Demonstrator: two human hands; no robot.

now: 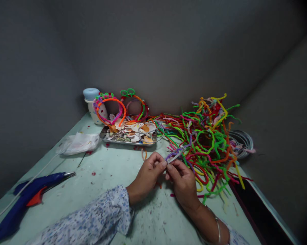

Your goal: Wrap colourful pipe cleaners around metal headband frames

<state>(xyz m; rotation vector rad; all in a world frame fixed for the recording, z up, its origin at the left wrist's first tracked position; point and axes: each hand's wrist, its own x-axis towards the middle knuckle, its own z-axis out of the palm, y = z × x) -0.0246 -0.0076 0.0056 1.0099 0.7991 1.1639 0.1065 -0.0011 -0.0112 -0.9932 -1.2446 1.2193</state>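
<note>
My left hand [148, 176] and my right hand [184, 183] meet over the middle of the table. Both are closed, thumbs against fingers, pinching the near end of a thin light grey strip [175, 156]. A fuzzy purple pipe cleaner [171, 154] runs alongside the strip at the fingertips; whether it is wound around it I cannot tell. The strip's far end points toward a big tangle of coloured pipe cleaners [214, 146] just beyond my right hand. My fingers hide the exact spot of the grip.
Behind my hands stands a metal tray [128, 143] of shells, with decorated headbands [111, 100] and a blue-lidded jar [91, 92] at the back. On the left lie a blue glue gun [23, 200], its white cord and a plastic bag [79, 143]. A wire coil [245, 139] sits far right.
</note>
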